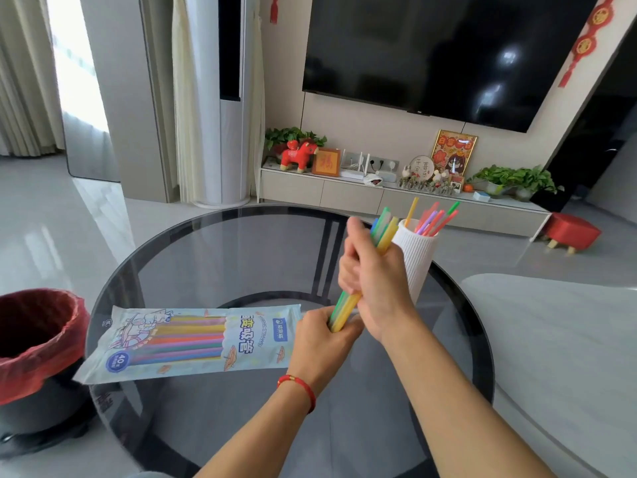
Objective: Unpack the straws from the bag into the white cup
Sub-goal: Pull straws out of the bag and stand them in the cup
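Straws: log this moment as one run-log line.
left hand: grips bundle base | right hand: grips straw bundle mid-length | white cup: upright, some straws inside | bag: flat on glass table, straws remain

One head-worn camera looks forward and down, close over the glass table (213, 257).

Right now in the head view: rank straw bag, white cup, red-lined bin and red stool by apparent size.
1. straw bag, longest span across the table.
2. red-lined bin, close to the bag; cut off by the frame edge and nearer the camera, so unsure.
3. white cup, partly hidden by the hands.
4. red stool, farthest away.
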`<action>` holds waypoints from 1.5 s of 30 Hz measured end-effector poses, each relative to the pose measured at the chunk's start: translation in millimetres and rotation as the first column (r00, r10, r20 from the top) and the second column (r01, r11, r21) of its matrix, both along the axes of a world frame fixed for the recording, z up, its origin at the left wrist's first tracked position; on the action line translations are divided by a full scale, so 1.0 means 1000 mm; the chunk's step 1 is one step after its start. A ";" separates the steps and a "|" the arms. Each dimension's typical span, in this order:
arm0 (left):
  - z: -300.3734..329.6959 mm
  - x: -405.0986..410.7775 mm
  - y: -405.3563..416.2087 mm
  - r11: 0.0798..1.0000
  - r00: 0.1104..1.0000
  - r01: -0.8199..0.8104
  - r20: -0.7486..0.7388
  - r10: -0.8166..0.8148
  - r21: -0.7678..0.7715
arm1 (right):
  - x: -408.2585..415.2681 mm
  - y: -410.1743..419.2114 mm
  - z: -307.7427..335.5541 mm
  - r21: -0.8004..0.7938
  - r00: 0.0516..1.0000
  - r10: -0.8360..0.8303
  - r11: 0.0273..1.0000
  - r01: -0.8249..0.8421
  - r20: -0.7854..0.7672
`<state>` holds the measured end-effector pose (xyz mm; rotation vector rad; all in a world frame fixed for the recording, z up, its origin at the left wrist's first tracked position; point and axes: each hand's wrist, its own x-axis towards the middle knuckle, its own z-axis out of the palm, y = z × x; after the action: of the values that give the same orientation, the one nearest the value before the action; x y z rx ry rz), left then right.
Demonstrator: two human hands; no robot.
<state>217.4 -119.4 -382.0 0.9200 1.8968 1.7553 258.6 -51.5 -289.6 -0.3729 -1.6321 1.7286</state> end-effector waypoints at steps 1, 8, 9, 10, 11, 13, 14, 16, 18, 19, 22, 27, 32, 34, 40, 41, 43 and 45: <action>-0.001 0.001 0.000 1.000 1.000 0.024 0.009 -0.024 -0.018 | 0.001 0.004 0.001 -0.019 1.000 0.008 1.000 -0.008 -0.005; -0.015 0.011 0.002 0.993 0.994 0.083 -0.067 -0.088 -0.081 | 0.015 0.004 -0.036 0.012 0.988 -0.070 0.998 0.069 0.140; -0.013 0.011 0.002 0.991 0.989 0.102 -0.103 -0.110 -0.084 | 0.019 0.013 -0.025 0.000 0.989 -0.128 0.992 0.128 0.080; -0.012 0.010 0.001 0.989 0.982 0.112 -0.143 -0.124 -0.092 | 0.023 0.024 -0.009 -0.026 0.982 -0.190 0.981 0.190 0.001; -0.011 0.008 0.000 0.990 0.975 0.114 -0.182 -0.128 -0.085 | 0.028 0.036 0.008 -0.054 0.961 -0.262 0.965 0.258 -0.085; -0.009 0.003 -0.004 0.996 0.964 0.071 -0.253 -0.082 -0.052 | 0.041 0.063 0.046 -0.111 0.882 -0.396 0.918 0.380 -0.256; -0.006 0.001 -0.006 0.999 0.960 0.039 -0.276 -0.048 -0.036 | 0.048 0.075 0.063 -0.150 0.830 -0.449 0.893 0.423 -0.332; -0.004 -0.002 -0.008 0.999 0.953 -0.042 -0.301 0.034 -0.021 | 0.059 0.096 0.089 -0.223 0.738 -0.523 0.852 0.474 -0.427; -0.003 -0.004 -0.008 0.993 0.948 -0.117 -0.301 0.104 -0.024 | 0.065 0.114 0.103 -0.277 0.692 -0.570 0.821 0.498 -0.444; -0.002 -0.004 -0.009 0.990 0.948 -0.139 -0.292 0.125 -0.029 | 0.066 0.121 0.108 -0.296 0.683 -0.586 0.810 0.506 -0.436; 0.000 -0.004 -0.009 0.986 0.952 -0.165 -0.265 0.150 -0.036 | 0.062 0.134 0.115 -0.321 0.672 -0.612 0.791 0.521 -0.418; 0.001 -0.006 -0.010 0.982 0.953 -0.180 -0.258 0.161 -0.051 | 0.047 0.147 0.125 -0.237 0.678 -0.618 0.783 0.575 -0.397; 0.004 -0.009 -0.011 0.981 0.953 -0.184 -0.254 0.163 -0.064 | 0.031 0.156 0.113 0.006 0.726 -0.644 0.747 0.665 -0.243; 0.005 -0.009 -0.011 0.981 0.954 -0.179 -0.257 0.156 -0.070 | 0.028 0.162 0.105 0.118 0.743 -0.650 0.734 0.668 -0.162; 0.001 -0.016 -0.014 0.975 0.943 -0.182 -0.302 0.138 -0.125 | 0.023 0.169 0.079 0.385 0.757 -0.617 0.766 0.515 0.213; 0.000 -0.018 -0.015 0.973 0.941 -0.185 -0.312 0.134 -0.140 | 0.025 0.169 0.076 0.396 0.776 -0.584 0.788 0.471 0.238; -0.002 -0.023 -0.017 0.965 0.927 -0.195 -0.355 0.122 -0.175 | 0.028 0.168 0.073 0.405 0.799 -0.573 0.785 0.469 0.185; -0.002 -0.030 -0.019 0.951 0.890 -0.204 -0.449 0.082 -0.232 | 0.033 0.162 0.069 0.410 0.803 -0.594 0.744 0.528 0.044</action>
<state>187.8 -138.6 -383.7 1.1609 2.4759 1.3853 291.4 111.0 -220.3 -0.7562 -1.6968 0.9166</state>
